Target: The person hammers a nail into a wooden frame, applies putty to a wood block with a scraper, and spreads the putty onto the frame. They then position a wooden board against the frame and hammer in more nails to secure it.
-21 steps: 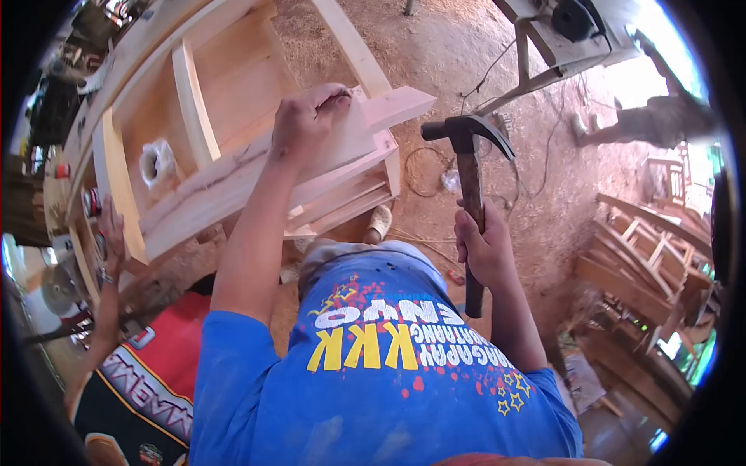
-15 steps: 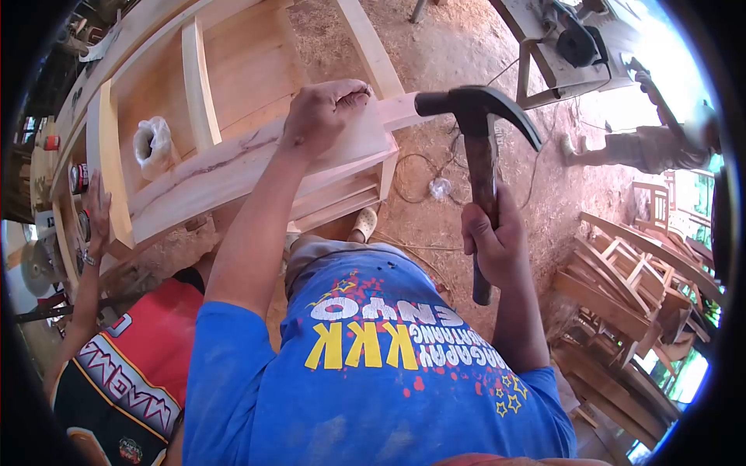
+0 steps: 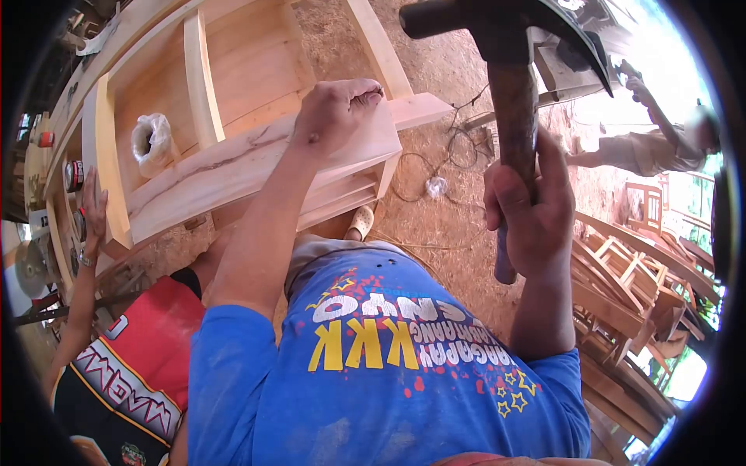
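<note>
My right hand (image 3: pixel 536 202) is wrapped round the wooden handle of a claw hammer (image 3: pixel 501 39), whose dark head is raised at the top of the view. Over the near corner of a wooden frame (image 3: pixel 233 159), my left hand (image 3: pixel 336 113) is closed in a pinch. Whatever sits between its fingertips is too small to make out. Its heel rests on or just above the pale board. A short board end (image 3: pixel 420 111) sticks out to the right beyond that corner.
Inside the frame stands a plastic-wrapped roll (image 3: pixel 153 146). A co-worker in a red and black jersey (image 3: pixel 124 373) has a hand on the frame at left. Another person (image 3: pixel 653 147) is at far right, near stacked wooden parts (image 3: pixel 622 279). A cord (image 3: pixel 458 147) lies on the floor.
My right hand has lifted the hammer up and to the right, closer to the camera. My left hand stays pinched at the corner, shifted slightly right in view.
</note>
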Tool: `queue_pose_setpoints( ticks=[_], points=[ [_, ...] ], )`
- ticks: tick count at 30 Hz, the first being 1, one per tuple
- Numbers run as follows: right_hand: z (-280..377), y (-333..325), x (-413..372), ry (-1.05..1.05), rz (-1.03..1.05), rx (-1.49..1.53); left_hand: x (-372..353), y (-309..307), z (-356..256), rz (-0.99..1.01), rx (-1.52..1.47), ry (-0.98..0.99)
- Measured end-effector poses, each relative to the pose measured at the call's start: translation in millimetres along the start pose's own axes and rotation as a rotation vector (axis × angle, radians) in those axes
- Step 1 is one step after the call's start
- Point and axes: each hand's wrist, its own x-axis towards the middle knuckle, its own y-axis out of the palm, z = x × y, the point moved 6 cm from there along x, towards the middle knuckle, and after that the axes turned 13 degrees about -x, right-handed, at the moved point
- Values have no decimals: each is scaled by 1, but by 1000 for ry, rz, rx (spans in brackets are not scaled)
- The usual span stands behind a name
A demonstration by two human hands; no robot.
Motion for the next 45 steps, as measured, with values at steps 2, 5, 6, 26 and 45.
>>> queue_pose_setpoints(
  ticks=[2,5,6,26,45],
  points=[
    [1,-4,1,-48,-2,13,0,0,1,-10,15,6],
    [14,-4,9,-220,-12,44,1,0,3,10,-29,-4],
    [14,-3,11,-228,-13,16,1,-1,2,16,-23,0],
    [5,16,38,-303,11,-347,-1,-2,5,-10,26,89],
    [-3,35,11,-4,66,-369,57,26,46,993,-266,-367]
  ],
)
